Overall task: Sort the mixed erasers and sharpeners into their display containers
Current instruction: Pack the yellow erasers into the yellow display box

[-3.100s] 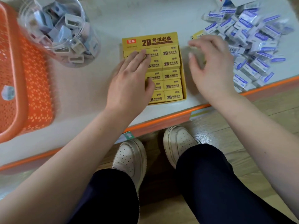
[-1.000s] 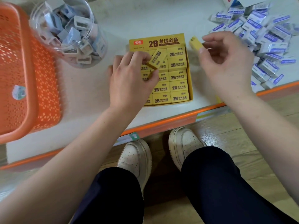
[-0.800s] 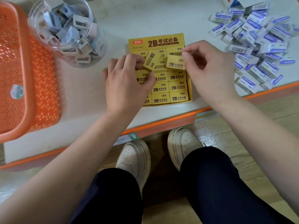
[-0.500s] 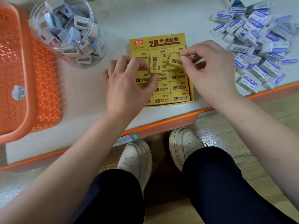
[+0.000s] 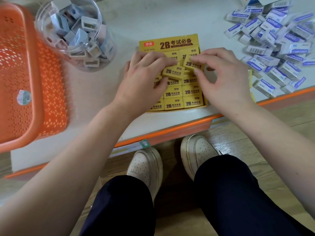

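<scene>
A yellow display box [image 5: 168, 43] printed "2B" lies on the white shelf, packed with rows of yellow erasers. My left hand [image 5: 144, 82] pinches one yellow eraser [image 5: 173, 71] flat over the box's middle column. My right hand [image 5: 221, 79] pinches a second yellow eraser [image 5: 191, 64], tilted, over the right column. The two erasers almost touch. A clear round jar [image 5: 75, 31] of pale sharpeners stands at the back left. A loose heap of white-and-blue erasers [image 5: 279, 46] covers the shelf to the right.
An orange perforated basket [image 5: 25, 79] fills the left side of the shelf. The shelf's orange front edge [image 5: 170, 132] runs below the box. My two white shoes and dark trouser legs are on the wooden floor beneath.
My right hand took a yellow eraser from beside the heap and carried it left over the box. My left hand turned its eraser from upright to flat. Both erasers came lower onto the rows.
</scene>
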Motion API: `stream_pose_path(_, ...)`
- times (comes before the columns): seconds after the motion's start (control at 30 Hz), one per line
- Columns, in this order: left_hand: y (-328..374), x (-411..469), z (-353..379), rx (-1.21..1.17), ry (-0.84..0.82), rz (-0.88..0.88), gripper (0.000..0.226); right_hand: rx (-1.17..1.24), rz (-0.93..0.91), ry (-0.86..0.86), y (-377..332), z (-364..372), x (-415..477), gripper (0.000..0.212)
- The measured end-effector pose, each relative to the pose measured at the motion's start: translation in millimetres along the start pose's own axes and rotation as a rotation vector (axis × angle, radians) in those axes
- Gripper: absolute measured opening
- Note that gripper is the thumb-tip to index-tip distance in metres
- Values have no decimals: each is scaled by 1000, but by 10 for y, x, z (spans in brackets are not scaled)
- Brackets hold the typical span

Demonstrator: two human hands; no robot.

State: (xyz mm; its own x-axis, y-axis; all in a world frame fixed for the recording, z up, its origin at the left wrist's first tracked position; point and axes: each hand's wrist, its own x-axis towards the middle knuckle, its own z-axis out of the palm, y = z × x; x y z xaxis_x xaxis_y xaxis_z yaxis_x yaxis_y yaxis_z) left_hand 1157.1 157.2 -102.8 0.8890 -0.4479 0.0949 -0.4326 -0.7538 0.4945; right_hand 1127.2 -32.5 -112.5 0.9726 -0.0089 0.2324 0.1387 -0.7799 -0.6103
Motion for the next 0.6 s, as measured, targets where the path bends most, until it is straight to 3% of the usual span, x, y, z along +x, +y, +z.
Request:
stream_pose_path(0.3, 31, -158, 65, -8, 48, 46, 32, 36, -97, -15, 156, -166, -52, 30)
stream_pose_path(0.6, 12, -159, 56, 3, 94, -80, 33, -73, -255, -109, 122, -102, -63, 25)
